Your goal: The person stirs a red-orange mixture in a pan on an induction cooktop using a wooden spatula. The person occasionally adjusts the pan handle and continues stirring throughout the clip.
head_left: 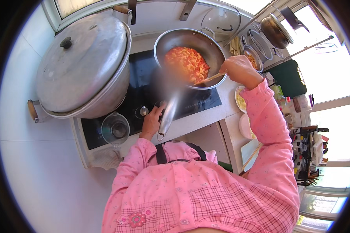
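Observation:
My right hand (241,70) grips a wooden stirring utensil (211,78) at the wok's right rim. Its lower end dips into chunky red-and-yellow food, probably tomato and egg (186,61), inside the metal wok (214,52). A blurred patch covers the wok's near-left rim and the start of its long metal handle (169,115). Just left of that handle, my left hand (152,121) reaches to the front of the black glass cooktop (141,68). Its fingertips are at the control area, right of a silver knob (143,111); what they touch is not clear.
A large lidded aluminium pot (84,67) stands left, a glass measuring jug (115,128) before it. A glass lid (221,20) leans behind the wok. At right are a plate of food (240,99), a pink bowl (245,125), a green cutting board (288,78) and a knife rack (304,154).

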Demonstrator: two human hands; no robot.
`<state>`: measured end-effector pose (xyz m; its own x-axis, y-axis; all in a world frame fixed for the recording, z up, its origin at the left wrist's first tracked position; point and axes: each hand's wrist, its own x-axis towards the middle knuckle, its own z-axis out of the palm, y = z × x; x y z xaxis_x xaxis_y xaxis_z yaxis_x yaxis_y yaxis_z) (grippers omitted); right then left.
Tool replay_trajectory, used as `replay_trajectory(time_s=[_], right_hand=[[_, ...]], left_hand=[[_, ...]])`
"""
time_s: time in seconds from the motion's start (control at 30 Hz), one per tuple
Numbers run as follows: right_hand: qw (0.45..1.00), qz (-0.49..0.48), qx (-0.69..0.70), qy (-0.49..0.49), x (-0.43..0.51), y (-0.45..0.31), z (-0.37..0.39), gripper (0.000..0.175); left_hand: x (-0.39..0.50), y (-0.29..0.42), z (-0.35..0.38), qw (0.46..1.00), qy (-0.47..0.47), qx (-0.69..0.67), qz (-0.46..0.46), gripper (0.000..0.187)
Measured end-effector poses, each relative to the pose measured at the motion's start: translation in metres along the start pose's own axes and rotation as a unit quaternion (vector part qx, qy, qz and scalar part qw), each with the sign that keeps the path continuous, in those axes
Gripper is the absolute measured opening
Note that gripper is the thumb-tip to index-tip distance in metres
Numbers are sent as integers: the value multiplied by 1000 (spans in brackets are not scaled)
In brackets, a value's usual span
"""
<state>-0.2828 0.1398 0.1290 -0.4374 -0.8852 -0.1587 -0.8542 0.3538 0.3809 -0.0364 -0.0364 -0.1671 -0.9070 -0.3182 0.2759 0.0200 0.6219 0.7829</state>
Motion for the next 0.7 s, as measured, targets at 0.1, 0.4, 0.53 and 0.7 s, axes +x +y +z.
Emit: replay_trajectory(time_s=[0.1, 0.4, 0.53, 0.7], right_hand=[[997, 41, 8, 71, 15, 4, 34, 20], [972, 165, 92, 138, 36, 2, 53, 26], [977, 160, 125, 66, 34, -9, 67, 22], [973, 193, 117, 37, 27, 5, 36, 20]], left_hand=[[2, 0, 0, 1000, -3, -7, -6, 63], [0, -3, 2, 1000, -17, -5, -17, 61], [1, -3, 3, 1000, -20, -2, -12, 60], [-2, -4, 3, 1000, -21, 10, -21, 59]])
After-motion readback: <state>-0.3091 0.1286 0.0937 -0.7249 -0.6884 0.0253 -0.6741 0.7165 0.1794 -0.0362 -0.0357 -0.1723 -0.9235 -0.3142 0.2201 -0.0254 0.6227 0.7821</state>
